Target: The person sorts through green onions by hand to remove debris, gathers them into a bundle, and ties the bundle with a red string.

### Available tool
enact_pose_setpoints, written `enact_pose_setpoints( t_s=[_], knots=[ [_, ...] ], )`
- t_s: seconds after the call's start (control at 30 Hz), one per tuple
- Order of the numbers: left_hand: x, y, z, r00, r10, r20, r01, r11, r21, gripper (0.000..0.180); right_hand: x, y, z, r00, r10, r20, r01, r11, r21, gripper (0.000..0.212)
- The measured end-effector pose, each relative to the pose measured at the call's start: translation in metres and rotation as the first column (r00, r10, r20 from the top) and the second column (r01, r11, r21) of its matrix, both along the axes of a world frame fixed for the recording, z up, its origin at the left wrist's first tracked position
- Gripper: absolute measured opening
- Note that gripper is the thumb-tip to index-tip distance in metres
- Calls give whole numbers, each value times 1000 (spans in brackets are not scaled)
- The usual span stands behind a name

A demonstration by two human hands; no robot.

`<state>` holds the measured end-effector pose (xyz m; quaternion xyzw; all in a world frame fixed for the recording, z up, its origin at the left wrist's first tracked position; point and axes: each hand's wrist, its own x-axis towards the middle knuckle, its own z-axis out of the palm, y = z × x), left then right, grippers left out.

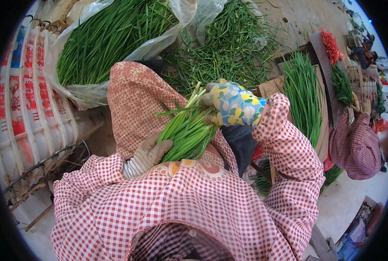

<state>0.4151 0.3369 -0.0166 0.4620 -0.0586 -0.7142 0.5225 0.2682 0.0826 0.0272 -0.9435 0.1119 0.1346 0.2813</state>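
Note:
A bunch of green chives [187, 130] lies across my lap over a patterned apron [133, 104]. My left hand [148, 152], in a grey knitted glove, grips the bunch near its lower end. Wearing a blue and yellow flowered glove, my right hand [233, 104] is closed around the pale upper end of the same bunch. Both arms are in red checked sleeves.
A clear plastic bag of chives [102, 39] sits at the upper left, with a loose pile of trimmings [229, 48] beside it. Sorted chives [303, 95] lie on a board at the right. A printed white sack [24, 104] stands left. Another person's checked sleeve [355, 143] reaches in from the right.

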Motion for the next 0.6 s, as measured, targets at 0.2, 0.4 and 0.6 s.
enact_pose_setpoints(
  t_s=[0.2,0.4,0.6],
  knots=[
    [7,-11,-1,998,-7,-61,4,999,-37,48,-14,7,3,999,-45,25,43,997,60,39],
    [15,-9,-11,992,-124,18,124,991,-44,48,-5,1,11,998,-27,-65,39,979,198,29],
    [29,-17,-13,887,-353,296,380,924,-37,45,-8,-7,-20,978,119,170,-139,984,108,18]
  ],
)
